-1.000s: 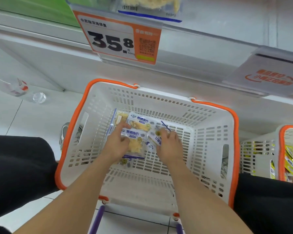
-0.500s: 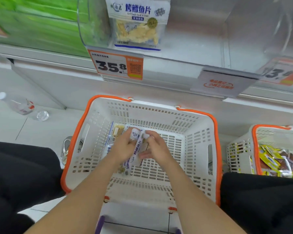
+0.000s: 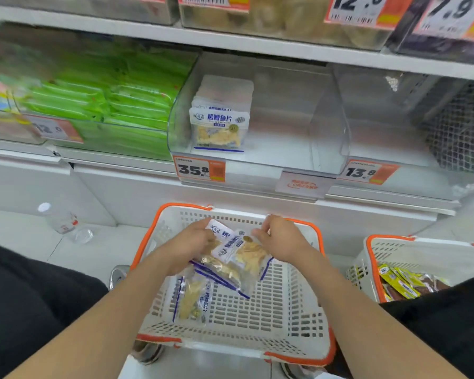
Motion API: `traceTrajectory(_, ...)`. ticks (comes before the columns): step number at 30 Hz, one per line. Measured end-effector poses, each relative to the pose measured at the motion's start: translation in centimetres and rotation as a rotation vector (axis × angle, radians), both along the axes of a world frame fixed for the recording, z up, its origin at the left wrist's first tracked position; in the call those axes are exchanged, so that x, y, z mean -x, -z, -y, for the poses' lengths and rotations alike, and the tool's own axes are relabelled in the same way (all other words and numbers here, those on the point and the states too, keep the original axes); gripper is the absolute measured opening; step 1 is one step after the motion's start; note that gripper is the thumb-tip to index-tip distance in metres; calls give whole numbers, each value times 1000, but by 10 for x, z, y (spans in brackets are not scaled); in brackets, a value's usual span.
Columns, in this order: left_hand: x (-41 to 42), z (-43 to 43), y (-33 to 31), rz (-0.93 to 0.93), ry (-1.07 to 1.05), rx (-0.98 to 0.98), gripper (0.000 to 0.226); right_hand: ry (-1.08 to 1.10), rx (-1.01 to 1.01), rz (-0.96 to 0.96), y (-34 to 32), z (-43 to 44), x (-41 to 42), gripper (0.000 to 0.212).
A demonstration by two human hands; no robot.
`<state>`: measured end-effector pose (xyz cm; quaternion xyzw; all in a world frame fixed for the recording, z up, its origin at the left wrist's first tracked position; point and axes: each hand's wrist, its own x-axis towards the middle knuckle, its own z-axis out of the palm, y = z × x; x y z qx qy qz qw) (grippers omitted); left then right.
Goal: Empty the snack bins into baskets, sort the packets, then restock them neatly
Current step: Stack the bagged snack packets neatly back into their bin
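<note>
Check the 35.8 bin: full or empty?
Mostly empty: bin holds one row of packets at its left; the rest is bare.

Bright, even overhead store light; motion blur on green packets (image 3: 115, 105); wide-angle bowing at edges

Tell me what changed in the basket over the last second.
The left hand and right hand bunched the fish slice packets, which had lain flat on the floor of the white basket, and lifted them toward its far rim. One lower packet trails by the left forearm; whether it is held cannot be told. The white basket, the second basket and the water bottle stayed put.
</note>
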<state>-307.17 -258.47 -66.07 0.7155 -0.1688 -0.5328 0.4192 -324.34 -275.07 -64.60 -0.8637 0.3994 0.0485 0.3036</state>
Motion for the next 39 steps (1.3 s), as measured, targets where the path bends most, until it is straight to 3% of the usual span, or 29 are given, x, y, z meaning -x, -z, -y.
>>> traceTrajectory(2, -3, 5, -17, 35, -29, 7, 52, -10, 52, 27, -20, -2, -4, 27)
traceTrajectory(4, -8, 4, -34, 46, -88, 9, 37, 6, 122, 43, -40, -8, -8, 26)
traceTrajectory(11, 9, -13, -42, -9, -343, 48, 20, 110, 346, -11, -81, -40, 3, 13)
traceTrajectory(15, 33, -8, -47, 47, -312, 127, 54, 169, 377, 9, -76, -63, 9, 26)
traceTrajectory(19, 47, -8, -67, 232, -137, 264, 24, 230, 313, 85, -73, -68, 14, 30)
traceTrajectory(21, 44, -9, -79, 261, -144, 328, 16, 288, 174, 96, -79, -62, 17, 43)
traceTrajectory(23, 38, -10, -97, 253, -171, 381, 16, 394, -224, 181, -94, -56, 17, 55)
traceTrajectory(25, 32, -10, -113, 235, -165, 429, 21, 483, -710, 385, -106, -50, 14, 53)
traceTrajectory(27, 28, -8, -128, 242, -174, 500, 28, 406, -911, 580, -112, -48, 12, 50)
traceTrajectory(29, 26, -4, -146, 254, -199, 602, 32, 217, -812, 717, -120, -51, 8, 48)
traceTrajectory(32, 15, 3, -165, 492, -133, 682, 46, 3, -600, 862, -139, -49, -1, 53)
traceTrajectory(36, -14, 12, -179, 720, 21, 654, 53, 38, -392, 998, -156, -29, -21, 51)
traceTrajectory(39, -38, 18, -173, 1083, -109, 600, 55, 91, -275, 1121, -165, -7, -39, 54)
